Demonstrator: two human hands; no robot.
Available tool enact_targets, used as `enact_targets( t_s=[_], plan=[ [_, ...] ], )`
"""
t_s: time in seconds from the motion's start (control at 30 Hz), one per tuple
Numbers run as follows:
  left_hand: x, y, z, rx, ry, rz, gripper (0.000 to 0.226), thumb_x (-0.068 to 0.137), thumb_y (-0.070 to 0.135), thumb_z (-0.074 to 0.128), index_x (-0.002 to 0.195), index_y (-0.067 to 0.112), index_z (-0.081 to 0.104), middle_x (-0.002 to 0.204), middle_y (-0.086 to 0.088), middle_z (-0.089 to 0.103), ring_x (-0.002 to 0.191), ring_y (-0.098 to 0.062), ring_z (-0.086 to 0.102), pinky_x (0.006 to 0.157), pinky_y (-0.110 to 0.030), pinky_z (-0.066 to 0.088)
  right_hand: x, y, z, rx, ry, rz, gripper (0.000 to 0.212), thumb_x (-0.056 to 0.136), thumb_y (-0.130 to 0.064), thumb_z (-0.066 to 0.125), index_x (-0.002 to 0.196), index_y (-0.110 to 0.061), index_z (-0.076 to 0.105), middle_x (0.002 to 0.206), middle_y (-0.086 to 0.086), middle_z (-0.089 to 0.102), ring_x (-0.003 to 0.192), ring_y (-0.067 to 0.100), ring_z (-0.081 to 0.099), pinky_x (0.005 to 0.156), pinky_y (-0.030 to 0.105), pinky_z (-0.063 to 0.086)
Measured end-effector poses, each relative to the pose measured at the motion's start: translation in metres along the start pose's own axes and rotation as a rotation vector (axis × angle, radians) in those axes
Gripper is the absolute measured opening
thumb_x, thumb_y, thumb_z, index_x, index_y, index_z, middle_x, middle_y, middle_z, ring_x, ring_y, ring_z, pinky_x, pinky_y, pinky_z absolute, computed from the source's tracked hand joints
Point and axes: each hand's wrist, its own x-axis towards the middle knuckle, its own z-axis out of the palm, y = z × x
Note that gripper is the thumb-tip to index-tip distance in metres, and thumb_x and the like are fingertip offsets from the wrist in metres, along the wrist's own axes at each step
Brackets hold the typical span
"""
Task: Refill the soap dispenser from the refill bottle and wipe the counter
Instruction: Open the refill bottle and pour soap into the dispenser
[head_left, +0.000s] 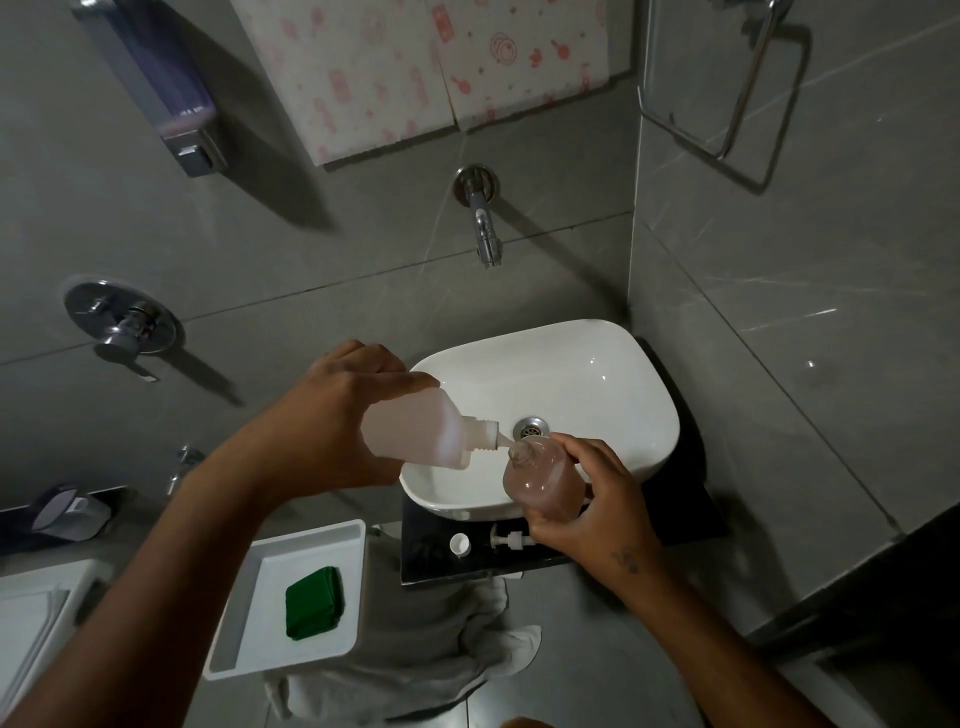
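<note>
My left hand (337, 415) grips a translucent white refill bottle (415, 434), tipped on its side with its nozzle touching the open neck of the soap dispenser bottle (545, 480). That clear bottle holds pinkish-brown soap and is tilted in my right hand (592, 506), above the front rim of the white sink basin (597, 358). The pump head (511, 540) and a small white cap (459, 544) lie on the dark counter (431, 561) in front of the basin. A folded green cloth (313, 603) rests in a white tray (260, 660) at the lower left.
A chrome tap (483, 218) juts from the grey tiled wall above the basin. A wall-mounted dispenser (171, 98) hangs at the upper left, a mixer handle (122, 325) below it, and a towel rail (737, 98) at the upper right. The basin's drain (531, 428) shows behind the nozzle.
</note>
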Motion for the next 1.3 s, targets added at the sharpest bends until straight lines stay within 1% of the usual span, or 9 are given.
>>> enact_targets(
  t_s=[0.17,0.33,0.63,0.83,0.93,1.03,1.1,1.2,1.3],
  plan=[
    [0.0,0.0,-0.001,-0.002,0.0,-0.003,0.079,0.061,0.02,0.092,0.135,0.026,0.065,0.111,0.001,0.06,0.1,-0.02,0.049,0.082,-0.014,0.034,0.001,0.001,0.001,0.001,0.005,-0.002,0.083,0.057,-0.037,0.085,0.134,-0.025,0.056,0.121,-0.011,0.059,0.111,0.009,0.06,0.082,0.027,0.059],
    [0.0,0.001,0.001,-0.001,-0.005,-0.017,0.079,0.061,0.018,0.092,0.135,0.025,0.066,0.114,-0.002,0.062,0.102,-0.021,0.05,0.082,-0.029,0.04,0.0,0.003,0.002,0.003,-0.003,-0.001,0.085,0.056,-0.04,0.084,0.135,-0.028,0.055,0.123,-0.011,0.058,0.113,0.009,0.06,0.083,0.025,0.059],
    [-0.001,-0.001,0.007,0.013,-0.011,-0.029,0.081,0.06,0.02,0.093,0.136,0.025,0.065,0.114,-0.003,0.062,0.104,-0.023,0.052,0.084,-0.033,0.044,-0.003,0.004,0.005,-0.011,0.01,-0.006,0.084,0.056,-0.041,0.084,0.134,-0.031,0.055,0.122,-0.014,0.058,0.112,0.005,0.06,0.08,0.018,0.057],
    [-0.002,-0.005,0.013,-0.005,-0.001,-0.002,0.081,0.057,0.019,0.093,0.134,0.023,0.066,0.111,-0.001,0.062,0.098,-0.022,0.051,0.081,-0.017,0.036,-0.002,0.001,0.003,-0.006,0.012,-0.003,0.084,0.055,-0.041,0.083,0.133,-0.03,0.056,0.122,-0.014,0.058,0.111,0.005,0.059,0.08,0.02,0.057],
    [-0.003,-0.007,0.021,-0.05,0.029,-0.041,0.08,0.059,0.019,0.093,0.134,0.022,0.066,0.115,-0.001,0.063,0.102,-0.021,0.052,0.08,-0.023,0.039,-0.002,-0.001,0.0,0.0,0.009,0.002,0.083,0.054,-0.04,0.082,0.133,-0.029,0.056,0.121,-0.013,0.058,0.111,0.006,0.059,0.082,0.023,0.057],
    [-0.004,-0.003,0.034,-0.148,0.042,-0.083,0.08,0.058,0.018,0.095,0.133,0.021,0.067,0.119,-0.002,0.064,0.107,-0.019,0.054,0.087,-0.024,0.043,-0.002,-0.004,-0.003,-0.007,0.013,0.0,0.081,0.055,-0.041,0.082,0.131,-0.029,0.057,0.12,-0.013,0.059,0.11,0.005,0.059,0.081,0.021,0.057],
    [-0.006,-0.002,0.044,-0.216,0.046,-0.111,0.081,0.059,0.022,0.096,0.134,0.022,0.066,0.122,0.001,0.063,0.111,-0.015,0.055,0.091,-0.022,0.044,-0.002,-0.006,-0.006,-0.014,0.013,0.003,0.08,0.055,-0.039,0.083,0.13,-0.028,0.058,0.12,-0.013,0.06,0.111,0.004,0.059,0.081,0.019,0.056],
    [-0.011,-0.005,0.06,-0.283,0.058,-0.151,0.08,0.061,0.032,0.096,0.135,0.027,0.065,0.122,0.01,0.06,0.109,-0.006,0.054,0.089,-0.006,0.037,-0.003,-0.008,-0.011,-0.019,0.011,0.006,0.08,0.055,-0.031,0.088,0.13,-0.027,0.06,0.121,-0.014,0.061,0.113,0.001,0.058,0.084,0.018,0.055],
    [-0.023,-0.013,0.076,-0.41,0.07,-0.233,0.079,0.059,0.042,0.09,0.133,0.033,0.064,0.119,0.018,0.063,0.104,0.003,0.058,0.085,-0.006,0.041,-0.002,-0.006,-0.015,0.016,0.023,0.023,0.079,0.054,-0.021,0.091,0.128,-0.023,0.062,0.121,-0.017,0.062,0.114,0.0,0.059,0.084,0.025,0.058]
  ],
)
